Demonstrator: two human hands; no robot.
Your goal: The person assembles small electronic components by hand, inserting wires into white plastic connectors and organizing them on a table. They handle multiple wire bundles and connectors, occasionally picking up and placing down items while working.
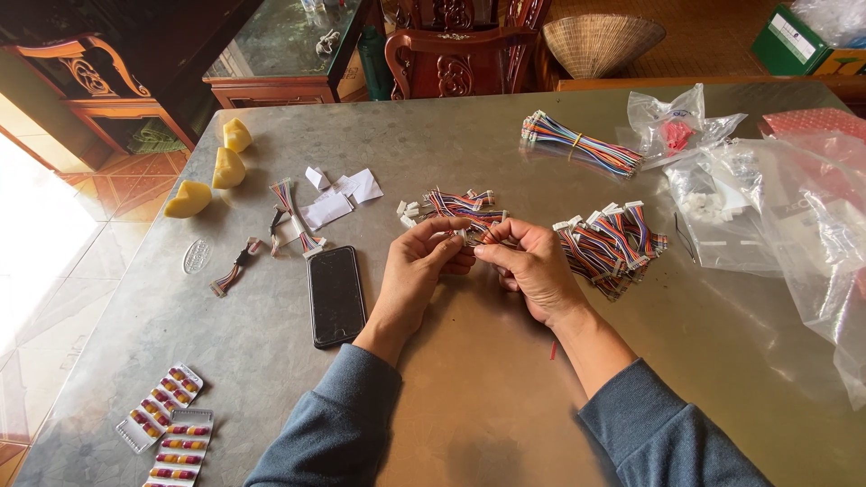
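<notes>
On the grey metal table (505, 361), both hands' grips pinch a wire harness (469, 236); carved chairs (451, 54) behind.

A black phone (336, 295) lay flat on the bench, its dark screen blank. Toward the near edge from the phone and off to its left sat two blister packs (170, 426) of red-and-yellow capsules, side by side. Far to the phone's right lay clear plastic bags (722, 203), one holding red parts, another white ones. Beyond them, past the bench's far corner, stood a green box (787, 41) with a white label.
</notes>
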